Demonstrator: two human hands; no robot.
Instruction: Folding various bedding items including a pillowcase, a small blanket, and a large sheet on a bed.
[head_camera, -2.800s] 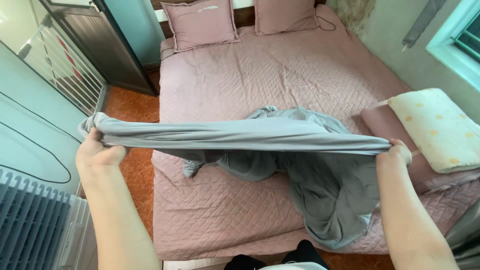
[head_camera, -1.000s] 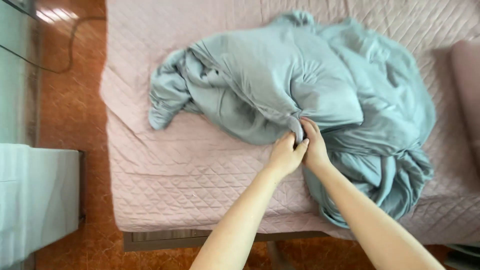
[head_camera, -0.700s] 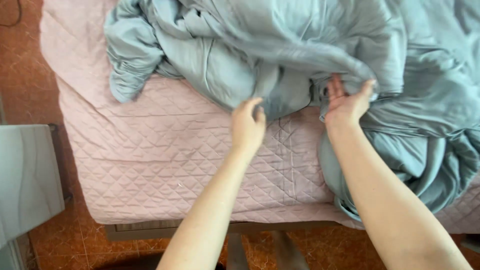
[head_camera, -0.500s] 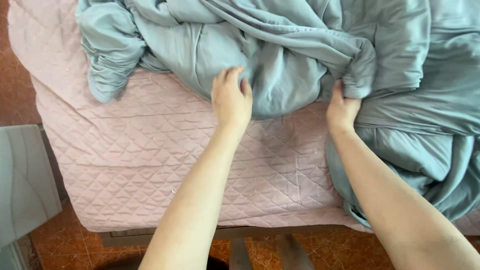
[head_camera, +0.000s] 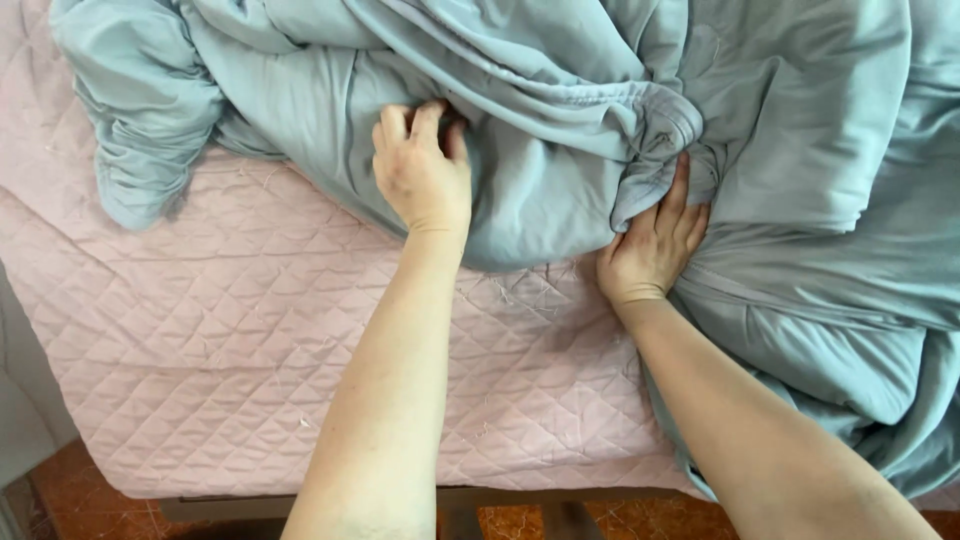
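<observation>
Left hand (head_camera: 422, 172) lies on the crumpled grey-blue blanket (head_camera: 560, 110), fingers curling into a fold; right hand (head_camera: 652, 243) presses flat, fingers spread, under a bunched corner on the pink quilted bed (head_camera: 220, 350).

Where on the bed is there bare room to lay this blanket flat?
Bare pink quilt lies left of the left hand, from the blanket down to the bed's near edge. The bunched blanket crowds everything right of the right hand.

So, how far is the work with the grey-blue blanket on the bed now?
Little looks done: the grey-blue blanket lies crumpled in a heap on the pink quilted bed cover. In hand: the left hand presses into its folds, the right hand reaches under a bunched edge. Left: all the spreading or folding.
</observation>
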